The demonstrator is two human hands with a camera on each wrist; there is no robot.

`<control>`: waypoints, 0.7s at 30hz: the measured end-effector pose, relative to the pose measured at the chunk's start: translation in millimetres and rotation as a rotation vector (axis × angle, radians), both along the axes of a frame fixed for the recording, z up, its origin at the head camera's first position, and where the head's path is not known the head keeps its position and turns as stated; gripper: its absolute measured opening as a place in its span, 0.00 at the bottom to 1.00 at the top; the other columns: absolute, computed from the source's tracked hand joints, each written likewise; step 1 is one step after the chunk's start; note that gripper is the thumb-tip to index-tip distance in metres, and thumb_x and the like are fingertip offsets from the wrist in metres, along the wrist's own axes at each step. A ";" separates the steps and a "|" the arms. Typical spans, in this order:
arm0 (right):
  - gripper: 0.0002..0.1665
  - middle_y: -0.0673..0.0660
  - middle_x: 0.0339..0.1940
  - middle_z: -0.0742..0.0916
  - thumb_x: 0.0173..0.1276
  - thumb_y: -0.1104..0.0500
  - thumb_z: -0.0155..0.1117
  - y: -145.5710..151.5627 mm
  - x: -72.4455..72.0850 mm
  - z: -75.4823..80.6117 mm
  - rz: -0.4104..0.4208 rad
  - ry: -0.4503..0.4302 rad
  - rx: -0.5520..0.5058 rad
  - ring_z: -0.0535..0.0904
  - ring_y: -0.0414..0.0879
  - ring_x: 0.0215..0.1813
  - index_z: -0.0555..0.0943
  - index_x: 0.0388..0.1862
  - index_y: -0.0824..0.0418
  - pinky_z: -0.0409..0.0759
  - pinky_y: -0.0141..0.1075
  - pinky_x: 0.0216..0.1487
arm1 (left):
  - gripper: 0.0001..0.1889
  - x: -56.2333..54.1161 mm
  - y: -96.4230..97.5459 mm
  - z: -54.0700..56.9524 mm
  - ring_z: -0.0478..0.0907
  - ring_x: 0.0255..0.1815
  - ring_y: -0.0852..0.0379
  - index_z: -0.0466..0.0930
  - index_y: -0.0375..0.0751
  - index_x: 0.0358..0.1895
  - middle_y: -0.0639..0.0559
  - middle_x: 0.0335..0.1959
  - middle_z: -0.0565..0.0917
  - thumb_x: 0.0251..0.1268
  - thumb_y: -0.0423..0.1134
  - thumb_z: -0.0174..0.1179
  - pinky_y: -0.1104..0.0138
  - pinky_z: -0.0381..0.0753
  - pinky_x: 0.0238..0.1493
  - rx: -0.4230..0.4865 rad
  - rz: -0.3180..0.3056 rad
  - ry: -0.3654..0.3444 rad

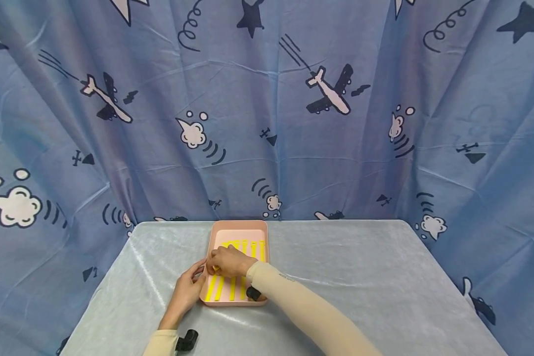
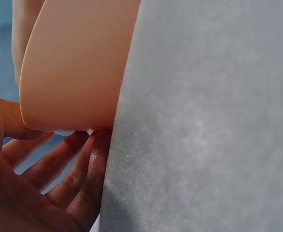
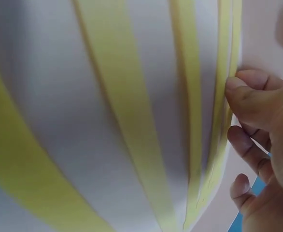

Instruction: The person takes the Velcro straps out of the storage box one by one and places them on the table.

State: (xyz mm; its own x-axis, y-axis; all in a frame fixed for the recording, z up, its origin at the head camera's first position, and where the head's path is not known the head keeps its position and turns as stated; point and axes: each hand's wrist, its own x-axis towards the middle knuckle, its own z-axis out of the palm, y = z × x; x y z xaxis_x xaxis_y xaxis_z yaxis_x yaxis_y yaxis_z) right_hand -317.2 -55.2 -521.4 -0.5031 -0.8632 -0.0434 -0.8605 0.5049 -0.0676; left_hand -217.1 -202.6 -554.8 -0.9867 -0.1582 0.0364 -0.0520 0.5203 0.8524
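A pink rectangular tray [image 1: 239,225] lies on the table, with several flat yellow strips [image 1: 262,250] set lengthwise side by side in it. At the tray's left side, my left hand [image 1: 187,292] holds the edge. The left wrist view shows the thumb at the rim and the fingers along the tray's outer wall [image 2: 76,72]. My right hand [image 1: 232,262] reaches over the strips toward the tray's left side. Seen from the right wrist, its thumb and index finger [image 3: 257,77] pinch a narrow yellow strip [image 3: 221,53]. The right hand and forearm hide some strips.
A pale grey cloth covers the table [image 1: 360,277], which stretches widely to the tray's right. Behind it hangs a blue curtain [image 1: 249,163] printed with planes and stars. A small black wrist device [image 1: 188,340] sits at the left sleeve.
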 end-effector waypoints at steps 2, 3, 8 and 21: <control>0.05 0.41 0.44 0.82 0.66 0.55 0.68 0.0 -1.0 -0.8 0.015 0.003 -0.009 0.74 0.38 0.47 0.83 0.35 0.42 0.63 0.29 0.41 | 0.24 -0.4 0.5 -0.1 0.82 0.54 0.40 0.70 0.41 0.70 0.33 0.60 0.80 0.71 0.32 0.53 0.53 0.83 0.52 0.000 0.001 -0.002; 0.05 0.41 0.44 0.82 0.66 0.55 0.68 -0.1 -1.4 -1.2 0.027 0.013 -0.017 0.74 0.38 0.47 0.83 0.35 0.42 0.63 0.29 0.41 | 0.24 -0.4 0.7 -0.2 0.82 0.54 0.40 0.70 0.41 0.70 0.33 0.60 0.80 0.71 0.32 0.53 0.53 0.83 0.52 -0.001 0.001 0.000; 0.06 0.40 0.41 0.82 0.65 0.56 0.69 0.7 -2.6 -3.1 0.101 0.107 -0.056 0.75 0.36 0.46 0.84 0.33 0.42 0.63 0.28 0.40 | 0.24 -0.6 1.6 -0.9 0.82 0.55 0.39 0.71 0.40 0.69 0.33 0.59 0.80 0.70 0.31 0.53 0.52 0.82 0.53 0.004 0.005 0.005; 0.07 0.40 0.39 0.79 0.64 0.54 0.70 5.4 -1.0 14.4 0.109 0.326 -0.062 0.72 0.37 0.44 0.84 0.36 0.39 0.62 0.29 0.40 | 0.25 0.0 0.4 -0.4 0.81 0.55 0.37 0.69 0.38 0.70 0.31 0.59 0.79 0.70 0.31 0.52 0.51 0.82 0.54 -0.005 -0.002 0.015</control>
